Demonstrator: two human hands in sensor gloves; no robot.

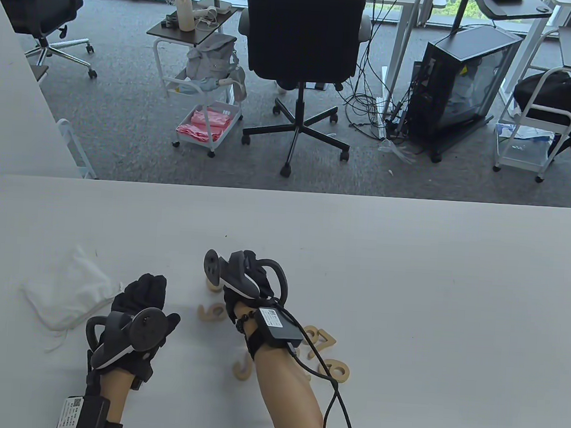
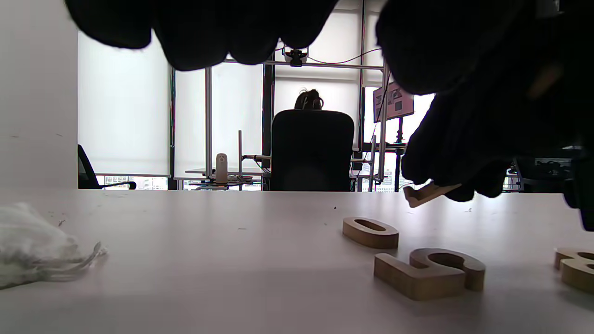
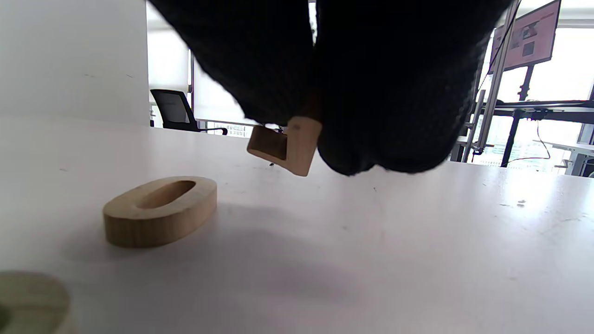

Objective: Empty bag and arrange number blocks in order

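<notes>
Desk (image 1: 408,260): bag (image 1: 65,292) lies emptied, flat toward the left edge. Number blocks (image 1: 326,342) loose near the front edge, unordered; sorting barely begun. Right hand (image 1: 250,282) pinches one block (image 3: 287,146) above the desk beside the 0 (image 3: 160,208). Left hand (image 1: 142,307) rests empty; finger state unclear.

The 5 block (image 1: 212,312) is taken as landmark on the table (image 1: 408,260). The 0 block (image 1: 212,285) is found just behind it. The bag (image 1: 65,291) is placed well to its left, the left hand (image 1: 136,318) between the two. The right hand (image 1: 247,289) is located just to its right, a small block (image 3: 287,144) held above the table there. The 7 block (image 1: 320,339) and 9 block (image 1: 336,370) are found further right and nearer; a hooked block (image 1: 243,367) lies nearer than the landmark.
</notes>
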